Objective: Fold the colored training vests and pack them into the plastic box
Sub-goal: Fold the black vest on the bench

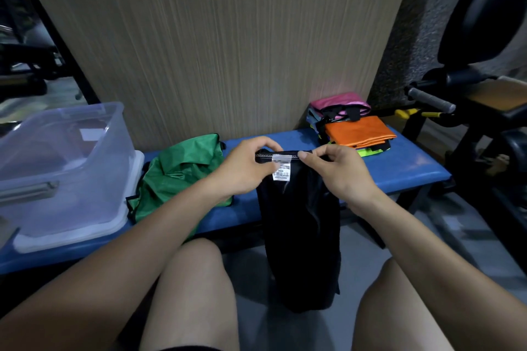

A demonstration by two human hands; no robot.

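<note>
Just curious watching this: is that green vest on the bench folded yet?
Not folded. The green vest lies crumpled in a loose heap on the blue bench, unlike the flat orange one on the stack.

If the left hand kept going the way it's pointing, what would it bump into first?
Probably the right hand. The left hand points rightward along the black vest's top edge, only its white label between them.

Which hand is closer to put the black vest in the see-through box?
Probably the left hand: the plastic box sits on that side. The right hand, also pinching the black vest, would have to cross over.
</note>
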